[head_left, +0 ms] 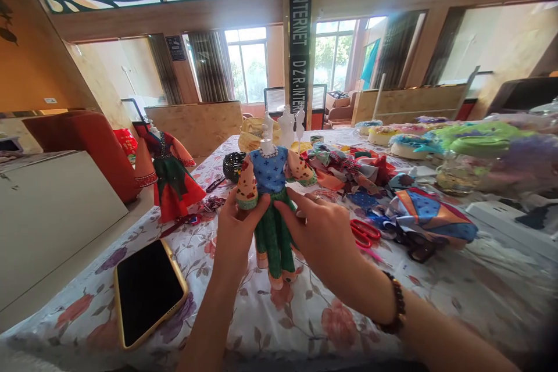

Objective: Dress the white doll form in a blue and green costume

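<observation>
Upright between my hands stands a headless doll (pixel 269 171) in a blue patterned top, puffed floral sleeves and green trousers (pixel 275 238). My left hand (pixel 239 224) grips it at the waist from the left, thumb on the front and fingers behind, below one sleeve. On the other side my right hand (pixel 316 224) pinches the waist, its thumb pressed on the green cloth and its fingertips partly hidden. A beaded trim circles the doll's neck. The trouser legs hang down to peach-coloured cuffs near the tablecloth.
A phone (pixel 149 293) lies at the front left. Behind it stands a doll in a red and green dress (pixel 172 177). Red scissors (pixel 365 233), fabric scraps (pixel 353 165) and a patchwork piece (pixel 436 215) lie to the right. White mannequin forms (pixel 285 128) and a black basket (pixel 233 165) stand behind.
</observation>
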Tool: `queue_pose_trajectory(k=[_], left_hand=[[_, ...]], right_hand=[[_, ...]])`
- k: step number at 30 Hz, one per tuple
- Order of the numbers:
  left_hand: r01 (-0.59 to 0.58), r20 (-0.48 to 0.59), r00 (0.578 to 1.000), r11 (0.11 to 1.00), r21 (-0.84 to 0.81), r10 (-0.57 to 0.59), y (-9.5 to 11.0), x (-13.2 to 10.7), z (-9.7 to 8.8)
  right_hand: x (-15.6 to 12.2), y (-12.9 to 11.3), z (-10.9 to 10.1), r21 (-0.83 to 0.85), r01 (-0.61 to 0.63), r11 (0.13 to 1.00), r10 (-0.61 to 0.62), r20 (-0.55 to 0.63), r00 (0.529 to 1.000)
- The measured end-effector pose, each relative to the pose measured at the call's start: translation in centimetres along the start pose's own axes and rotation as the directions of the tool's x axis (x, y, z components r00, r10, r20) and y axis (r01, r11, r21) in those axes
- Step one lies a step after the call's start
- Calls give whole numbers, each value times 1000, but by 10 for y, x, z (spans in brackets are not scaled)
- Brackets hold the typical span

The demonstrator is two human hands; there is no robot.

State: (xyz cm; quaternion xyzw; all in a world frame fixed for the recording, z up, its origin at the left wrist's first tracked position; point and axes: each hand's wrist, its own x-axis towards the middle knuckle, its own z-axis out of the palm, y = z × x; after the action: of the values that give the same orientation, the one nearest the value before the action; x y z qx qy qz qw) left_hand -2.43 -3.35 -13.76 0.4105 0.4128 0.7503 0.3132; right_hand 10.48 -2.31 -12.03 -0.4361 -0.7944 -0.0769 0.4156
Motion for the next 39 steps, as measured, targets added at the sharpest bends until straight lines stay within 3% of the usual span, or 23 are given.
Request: queue_pose_trajectory(k=[5, 10, 20, 29, 35, 39], left_hand=[[-32, 33, 999, 999, -2, 32, -2, 0, -1], [-21, -14, 1000, 1000, 6, 21, -3, 1, 1], [-60, -12, 998, 998, 17, 60, -4, 1, 5], [-81, -16, 997, 997, 4, 81, -3, 0, 8], [-88, -36, 995, 995, 36, 89, 4, -1, 10], [-109, -61, 991, 989, 97, 116, 7, -1, 14]], right_hand=[[-8, -5, 12, 72, -62, 995, 67, -74, 995], [-15, -10, 24, 128, -122, 984, 138, -127, 982], [-18, -10, 38, 273, -77, 959, 174, -352, 920], [-13, -13, 36, 425, -147, 893, 320, -370, 872], [-3, -18, 22, 549, -257, 795, 455, -260, 851], [0, -19, 18, 579, -287, 763, 477, -204, 855]])
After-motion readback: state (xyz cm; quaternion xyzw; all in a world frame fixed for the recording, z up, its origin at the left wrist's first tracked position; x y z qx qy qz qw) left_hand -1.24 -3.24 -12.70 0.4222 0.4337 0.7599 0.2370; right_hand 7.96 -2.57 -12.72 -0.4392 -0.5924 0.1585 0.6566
